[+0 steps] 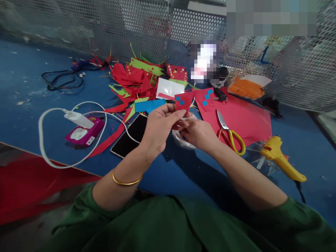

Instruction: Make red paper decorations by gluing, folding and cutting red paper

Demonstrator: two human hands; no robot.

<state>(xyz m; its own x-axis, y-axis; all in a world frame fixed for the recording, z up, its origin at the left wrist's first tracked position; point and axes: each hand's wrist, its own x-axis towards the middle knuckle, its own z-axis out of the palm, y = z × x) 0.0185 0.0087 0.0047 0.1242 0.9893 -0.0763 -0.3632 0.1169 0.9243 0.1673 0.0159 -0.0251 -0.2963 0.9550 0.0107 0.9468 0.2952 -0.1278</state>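
My left hand [159,126] pinches a small red paper piece [184,101] between thumb and fingers, with blue squares stuck on it. Close beside it, my right hand [201,134] has its fingers curled together; what they hold, if anything, is hidden. Partly covered by the hands is a whitish, round, shiny thing [183,142] on the table. A second red paper piece [206,99] with blue squares lies just behind the hands. Scissors [228,131] with yellow and red handles rest on a red sheet [252,120] at the right.
A yellow glue gun [283,159] lies at the right. Red and green paper scraps [136,78] pile up behind, with a blue strip [149,105] nearer. At left are a black tablet-like slab [130,136], a purple socket box [85,133] and a looping white cable [42,140].
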